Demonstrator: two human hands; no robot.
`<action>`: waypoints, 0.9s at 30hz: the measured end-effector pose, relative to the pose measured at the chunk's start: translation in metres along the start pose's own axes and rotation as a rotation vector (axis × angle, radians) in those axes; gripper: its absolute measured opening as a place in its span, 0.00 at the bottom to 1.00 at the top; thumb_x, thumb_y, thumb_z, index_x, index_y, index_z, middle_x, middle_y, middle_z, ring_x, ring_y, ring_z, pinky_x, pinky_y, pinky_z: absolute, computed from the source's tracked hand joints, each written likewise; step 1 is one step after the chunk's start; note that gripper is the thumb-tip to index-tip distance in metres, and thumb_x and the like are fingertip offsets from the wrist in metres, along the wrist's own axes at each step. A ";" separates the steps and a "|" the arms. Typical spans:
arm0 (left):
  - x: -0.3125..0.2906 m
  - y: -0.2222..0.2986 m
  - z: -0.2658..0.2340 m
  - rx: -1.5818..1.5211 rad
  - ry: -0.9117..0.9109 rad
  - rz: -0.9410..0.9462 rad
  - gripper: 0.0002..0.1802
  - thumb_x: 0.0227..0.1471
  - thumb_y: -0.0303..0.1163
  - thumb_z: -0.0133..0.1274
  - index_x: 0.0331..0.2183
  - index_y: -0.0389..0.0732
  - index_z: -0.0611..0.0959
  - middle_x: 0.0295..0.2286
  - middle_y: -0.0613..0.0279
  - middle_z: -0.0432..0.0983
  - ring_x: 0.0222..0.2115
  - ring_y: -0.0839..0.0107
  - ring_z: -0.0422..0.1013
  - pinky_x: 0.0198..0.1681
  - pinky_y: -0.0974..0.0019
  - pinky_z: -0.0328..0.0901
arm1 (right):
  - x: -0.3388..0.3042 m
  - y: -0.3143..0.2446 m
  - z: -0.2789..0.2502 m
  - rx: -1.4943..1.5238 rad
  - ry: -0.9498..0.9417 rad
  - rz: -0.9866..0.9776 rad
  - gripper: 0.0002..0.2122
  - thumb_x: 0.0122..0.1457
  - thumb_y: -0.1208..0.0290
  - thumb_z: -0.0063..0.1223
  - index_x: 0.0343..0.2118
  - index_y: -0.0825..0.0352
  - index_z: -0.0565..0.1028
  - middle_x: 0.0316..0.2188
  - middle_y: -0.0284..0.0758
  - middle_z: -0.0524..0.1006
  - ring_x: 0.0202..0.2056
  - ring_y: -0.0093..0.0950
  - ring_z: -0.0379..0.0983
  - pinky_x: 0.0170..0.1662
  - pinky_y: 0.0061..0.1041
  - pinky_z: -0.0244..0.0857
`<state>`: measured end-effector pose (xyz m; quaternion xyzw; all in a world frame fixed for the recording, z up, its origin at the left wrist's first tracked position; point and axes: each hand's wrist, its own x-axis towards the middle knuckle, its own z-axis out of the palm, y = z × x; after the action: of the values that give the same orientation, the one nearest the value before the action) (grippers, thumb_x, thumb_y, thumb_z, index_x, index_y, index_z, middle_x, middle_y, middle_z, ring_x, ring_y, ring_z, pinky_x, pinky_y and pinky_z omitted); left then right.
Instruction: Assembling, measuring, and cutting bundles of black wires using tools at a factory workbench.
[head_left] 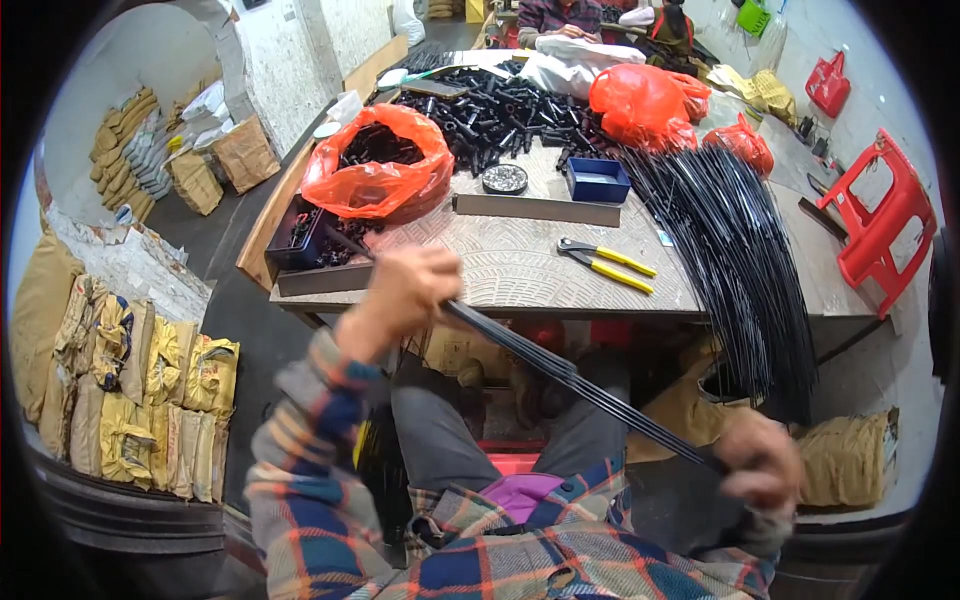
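Observation:
A bundle of long, thin black rods (560,372) slants across above my lap, from upper left to lower right, with a thicker part near its middle. My left hand (412,288) is closed in a fist round its upper end, just in front of the table edge. Low on the right, my right hand (760,458) is closed round the other end; its fingers are slightly blurred. On the table beyond lie yellow-handled pliers (607,264), jaws to the left. To their right, a large heap of similar black rods (735,250) hangs over the front edge.
The table (480,262) bears a pile of black tubular parts (500,112), an open red plastic bag (380,180), a round tin (505,180) and a blue box (598,180). At right leans a red stool (885,220). Sacks (150,400) stack at left. Another person (560,20) sits opposite.

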<state>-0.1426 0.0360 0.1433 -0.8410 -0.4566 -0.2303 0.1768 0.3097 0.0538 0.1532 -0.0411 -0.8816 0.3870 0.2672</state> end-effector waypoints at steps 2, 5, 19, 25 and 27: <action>0.003 -0.022 -0.010 0.204 -0.214 0.112 0.13 0.26 0.41 0.57 0.12 0.45 0.71 0.18 0.68 0.65 0.23 0.70 0.66 0.24 0.65 0.61 | 0.017 0.057 0.059 -0.002 -0.188 0.611 0.27 0.45 0.62 0.60 0.48 0.64 0.65 0.39 0.38 0.70 0.37 0.35 0.71 0.38 0.30 0.65; 0.019 -0.010 0.010 0.433 -0.507 0.303 0.15 0.30 0.48 0.56 0.12 0.47 0.76 0.20 0.70 0.71 0.25 0.74 0.70 0.26 0.68 0.63 | -0.002 0.192 0.188 -0.070 -0.419 0.474 0.23 0.53 0.65 0.50 0.51 0.67 0.62 0.46 0.44 0.68 0.48 0.36 0.64 0.50 0.29 0.59; 0.023 0.086 0.096 0.045 -0.755 0.584 0.13 0.30 0.44 0.53 0.13 0.46 0.74 0.10 0.71 0.69 0.16 0.72 0.70 0.21 0.69 0.56 | 0.069 0.166 0.228 0.946 0.111 0.562 0.11 0.58 0.72 0.44 0.40 0.73 0.72 0.36 0.33 0.76 0.38 0.17 0.69 0.42 0.18 0.62; -0.005 0.100 0.062 -0.077 -0.133 0.610 0.06 0.39 0.34 0.51 0.22 0.44 0.75 0.20 0.68 0.68 0.25 0.72 0.66 0.34 0.71 0.61 | 0.062 0.160 0.220 0.487 0.211 0.281 0.05 0.53 0.76 0.47 0.29 0.72 0.71 0.20 0.43 0.72 0.23 0.22 0.70 0.27 0.24 0.63; -0.054 0.113 0.070 -0.370 0.170 0.070 0.09 0.43 0.35 0.56 0.26 0.41 0.75 0.23 0.62 0.70 0.25 0.68 0.68 0.28 0.66 0.64 | 0.060 0.148 0.213 0.456 0.163 0.353 0.08 0.55 0.77 0.46 0.38 0.69 0.72 0.20 0.38 0.73 0.23 0.21 0.70 0.28 0.22 0.63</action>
<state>-0.0563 -0.0245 0.0456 -0.8521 -0.3605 -0.3739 0.0651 0.1321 0.0329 -0.0432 -0.1636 -0.7269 0.6107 0.2681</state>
